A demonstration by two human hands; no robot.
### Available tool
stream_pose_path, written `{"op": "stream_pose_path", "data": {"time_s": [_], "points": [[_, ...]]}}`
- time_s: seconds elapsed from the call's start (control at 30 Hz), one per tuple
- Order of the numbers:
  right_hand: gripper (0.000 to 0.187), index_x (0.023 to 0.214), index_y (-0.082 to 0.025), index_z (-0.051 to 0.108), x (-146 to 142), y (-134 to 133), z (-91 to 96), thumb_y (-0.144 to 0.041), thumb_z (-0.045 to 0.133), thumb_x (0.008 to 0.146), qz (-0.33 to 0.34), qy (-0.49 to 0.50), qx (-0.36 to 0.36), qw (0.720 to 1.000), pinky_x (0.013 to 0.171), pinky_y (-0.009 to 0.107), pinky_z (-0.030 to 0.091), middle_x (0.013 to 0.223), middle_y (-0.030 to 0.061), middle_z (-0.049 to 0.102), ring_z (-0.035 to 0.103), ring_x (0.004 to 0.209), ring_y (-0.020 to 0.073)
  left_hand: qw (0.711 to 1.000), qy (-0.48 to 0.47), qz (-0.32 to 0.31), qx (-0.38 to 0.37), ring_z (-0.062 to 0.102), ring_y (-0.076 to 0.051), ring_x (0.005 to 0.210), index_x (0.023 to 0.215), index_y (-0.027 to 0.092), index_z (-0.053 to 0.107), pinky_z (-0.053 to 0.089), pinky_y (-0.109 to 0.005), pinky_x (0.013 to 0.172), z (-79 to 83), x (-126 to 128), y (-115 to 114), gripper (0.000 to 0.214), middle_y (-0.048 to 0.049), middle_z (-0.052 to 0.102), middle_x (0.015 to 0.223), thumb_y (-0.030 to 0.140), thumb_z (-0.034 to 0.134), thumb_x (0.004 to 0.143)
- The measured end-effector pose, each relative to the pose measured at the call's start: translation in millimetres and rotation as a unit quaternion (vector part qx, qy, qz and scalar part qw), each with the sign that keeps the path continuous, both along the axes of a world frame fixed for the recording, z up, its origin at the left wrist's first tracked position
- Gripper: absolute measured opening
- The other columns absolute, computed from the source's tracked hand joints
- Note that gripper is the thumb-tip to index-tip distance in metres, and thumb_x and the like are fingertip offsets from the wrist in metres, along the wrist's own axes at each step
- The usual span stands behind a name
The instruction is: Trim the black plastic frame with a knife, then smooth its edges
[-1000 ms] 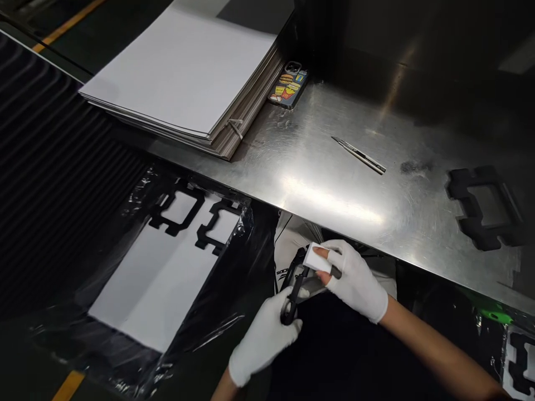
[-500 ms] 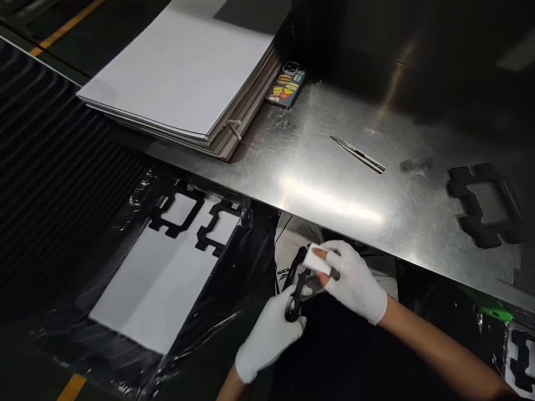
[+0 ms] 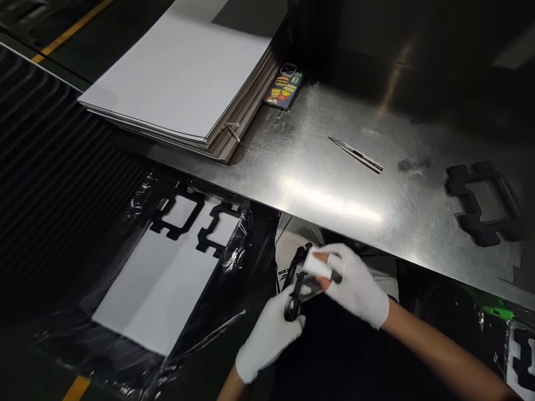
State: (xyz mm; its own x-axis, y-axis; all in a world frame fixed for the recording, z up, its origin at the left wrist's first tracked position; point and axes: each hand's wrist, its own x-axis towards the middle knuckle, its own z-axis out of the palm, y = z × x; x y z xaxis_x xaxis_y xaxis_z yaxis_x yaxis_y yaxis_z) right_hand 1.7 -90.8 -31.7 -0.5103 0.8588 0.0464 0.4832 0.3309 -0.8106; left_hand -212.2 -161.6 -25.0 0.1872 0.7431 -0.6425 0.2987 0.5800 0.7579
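Barely anything differs in the head view from half a second ago: both gloved hands stay below the worktop (image 3: 317,184) edge, and the white pad has slid a touch lower along the black part.

Closed around the lower end of the black part (image 3: 297,281), the left hand (image 3: 267,337) has its fingers curled tight on it. Over the part's upper end, the right hand (image 3: 355,284) pinches a small white pad (image 3: 316,266) between bare fingertips that poke through the cut glove, pressing it against the part.

To the left, a box (image 3: 159,278) lined with clear film holds a white sheet with two black frames (image 3: 196,220) lying side by side at its far end. At the right edge another film-lined bin (image 3: 520,356) shows a black frame on white.

On the worktop lie a paper stack (image 3: 179,83), a phone (image 3: 285,86) just beside it, a knife (image 3: 355,154) near the middle, and a black frame (image 3: 482,203) well to the right.
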Motion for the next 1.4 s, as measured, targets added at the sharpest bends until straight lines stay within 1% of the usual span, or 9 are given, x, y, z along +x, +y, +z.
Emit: {"op": "stream_pose_path", "data": {"time_s": [0.3,0.43,0.57,0.7,0.83,0.97,1.1,1.23,1.4], "points": [[0.059,0.148,-0.026,0.059,-3,0,-0.6,-0.010,0.070,0.092,-0.015,-0.011,0.016,1.000,0.099,0.051,0.065,0.135,0.0126,0.065,0.067,0.119,0.0292,1.000,-0.013,-0.001,-0.008,0.043,-0.015,0.069,0.103,0.018,0.063,0.039,-0.029,0.066,2.3,4,1,0.031,0.0037,0.049,0.077,0.018,0.059,0.072],[0.058,0.147,-0.024,0.060,-4,1,-0.9,-0.010,0.070,0.092,0.050,0.012,0.024,0.998,0.099,0.050,0.065,0.133,0.0121,0.066,0.067,0.120,0.0285,1.000,0.006,-0.012,0.011,0.044,-0.015,0.070,0.097,0.018,0.063,0.039,-0.029,0.066,-1.3,5,0,0.024,0.0028,0.052,0.078,0.017,0.057,0.073],[0.058,0.145,-0.025,0.062,-4,2,-2.0,-0.009,0.071,0.091,-0.027,-0.008,0.007,1.000,0.099,0.050,0.065,0.134,0.0123,0.065,0.067,0.120,0.0288,1.000,0.005,-0.021,0.006,0.043,-0.015,0.070,0.105,0.018,0.064,0.040,-0.029,0.067,-5.2,4,-1,0.030,0.0038,0.051,0.078,0.017,0.058,0.075],[0.061,0.148,-0.026,0.060,-2,2,-2.0,-0.010,0.072,0.089,0.042,0.022,0.020,0.999,0.099,0.048,0.065,0.131,0.0115,0.066,0.067,0.119,0.0284,1.000,-0.004,-0.011,0.015,0.044,-0.015,0.069,0.094,0.018,0.062,0.040,-0.029,0.067,-5.8,5,-1,0.021,0.0029,0.053,0.078,0.016,0.058,0.074],[0.060,0.147,-0.026,0.061,-1,3,-2.9,-0.011,0.072,0.090,-0.018,-0.022,0.006,1.000,0.098,0.050,0.065,0.135,0.0129,0.064,0.067,0.119,0.0296,1.000,0.005,-0.017,0.012,0.044,-0.015,0.069,0.103,0.018,0.065,0.041,-0.029,0.068,-6.0,8,0,0.030,0.0037,0.052,0.077,0.018,0.059,0.073],[0.062,0.149,-0.025,0.058,0,2,-3.2,-0.012,0.071,0.090,0.057,0.010,0.033,0.998,0.098,0.050,0.065,0.132,0.0128,0.066,0.066,0.120,0.0294,1.000,0.003,-0.010,0.014,0.047,-0.016,0.071,0.095,0.018,0.064,0.042,-0.029,0.069,-5.1,10,0,0.024,0.0017,0.056,0.079,0.019,0.059,0.072],[0.057,0.147,-0.023,0.059,3,3,-2.8,-0.012,0.069,0.092,-0.012,-0.029,0.017,0.999,0.097,0.051,0.065,0.134,0.0149,0.064,0.067,0.118,0.0303,1.000,-0.001,-0.014,-0.001,0.043,-0.015,0.068,0.104,0.018,0.065,0.041,-0.029,0.068,-2.0,11,0,0.030,0.0043,0.050,0.076,0.020,0.060,0.074],[0.060,0.149,-0.025,0.057,3,2,-2.0,-0.012,0.068,0.092,0.056,0.004,0.032,0.998,0.095,0.048,0.066,0.132,0.0122,0.066,0.067,0.118,0.0289,1.000,-0.002,0.001,0.003,0.043,-0.015,0.069,0.101,0.017,0.064,0.040,-0.029,0.067,-0.3,11,-2,0.029,0.0033,0.053,0.078,0.019,0.057,0.073],[0.059,0.149,-0.025,0.058,1,0,0.0,-0.011,0.068,0.092,0.013,-0.030,0.031,0.999,0.095,0.050,0.065,0.132,0.0140,0.066,0.067,0.119,0.0304,1.000,0.003,-0.007,0.007,0.042,-0.015,0.070,0.101,0.017,0.063,0.039,-0.029,0.067,-1.5,11,-4,0.028,0.0034,0.051,0.078,0.018,0.057,0.073]]}}
